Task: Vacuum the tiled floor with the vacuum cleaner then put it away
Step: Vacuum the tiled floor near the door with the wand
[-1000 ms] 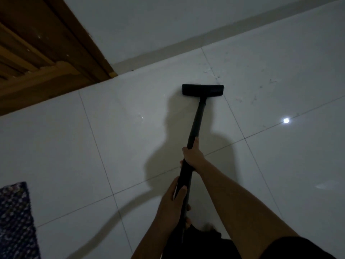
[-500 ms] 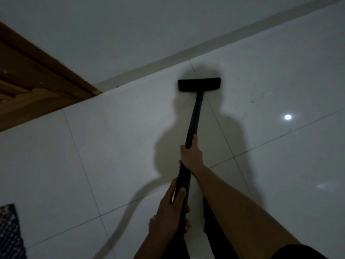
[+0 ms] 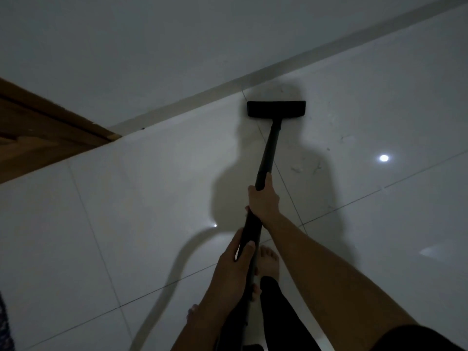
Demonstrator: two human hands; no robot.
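Note:
A black vacuum wand (image 3: 269, 150) runs from my hands out to its flat black floor head (image 3: 276, 109), which rests on the glossy white tiled floor (image 3: 141, 198) close to the grey skirting at the wall. My right hand (image 3: 263, 198) grips the wand higher up, about its middle. My left hand (image 3: 234, 269) is wrapped around the wand's lower end, near my body. The vacuum's body is out of sight. Small specks of dirt (image 3: 304, 168) lie on the tile right of the wand.
A wooden door frame (image 3: 50, 130) stands at the left, meeting the white wall (image 3: 177, 46). A patterned mat edge (image 3: 3, 325) shows at the bottom left. My bare foot (image 3: 269, 262) is on the floor beneath the wand. A lamp's reflection (image 3: 384, 158) glints on the tile at right.
The floor head has been pushed forward, from the middle of a tile up to the skirting. I have stepped ahead; the door frame and mat slid left in view.

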